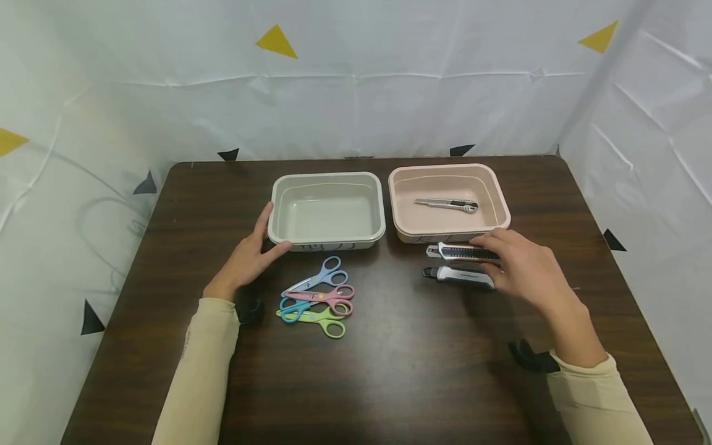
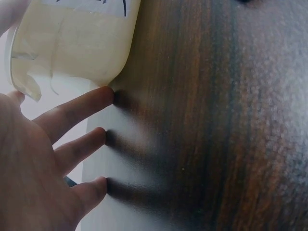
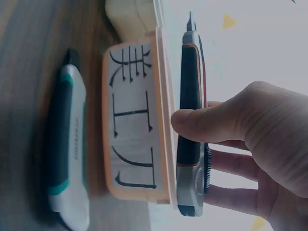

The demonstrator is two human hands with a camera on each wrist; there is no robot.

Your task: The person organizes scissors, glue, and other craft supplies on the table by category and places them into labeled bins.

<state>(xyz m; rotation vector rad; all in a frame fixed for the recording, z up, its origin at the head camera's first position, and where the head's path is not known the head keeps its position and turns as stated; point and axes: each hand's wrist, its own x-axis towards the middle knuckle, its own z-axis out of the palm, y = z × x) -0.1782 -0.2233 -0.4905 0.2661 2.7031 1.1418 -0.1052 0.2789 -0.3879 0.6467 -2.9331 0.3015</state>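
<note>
My right hand [image 1: 528, 272] grips a dark-and-silver utility knife [image 3: 189, 134] between thumb and fingers, raised near the front rim of the pink bin [image 1: 408, 233]. A second utility knife [image 1: 463, 277], white and dark green, lies on the table just nearer to me. Inside the pink bin rests a slim silver utility knife [image 1: 457, 206]. At the left end of the pale grey bin [image 1: 334, 241], my left hand [image 1: 240, 266] has its fingers spread, index finger and thumb at the rim. The other fingertips point toward the tabletop in the left wrist view.
Between the hands, several scissors lie piled before the grey bin: light-blue scissors [image 1: 314, 282], pink scissors [image 1: 334, 297], green scissors [image 1: 328, 320] and a brighter blue pair. White sheeting [image 1: 356, 117] encloses the dark wooden table [image 1: 389, 383] at back and sides. A label [image 3: 132, 115] faces front on the pink bin.
</note>
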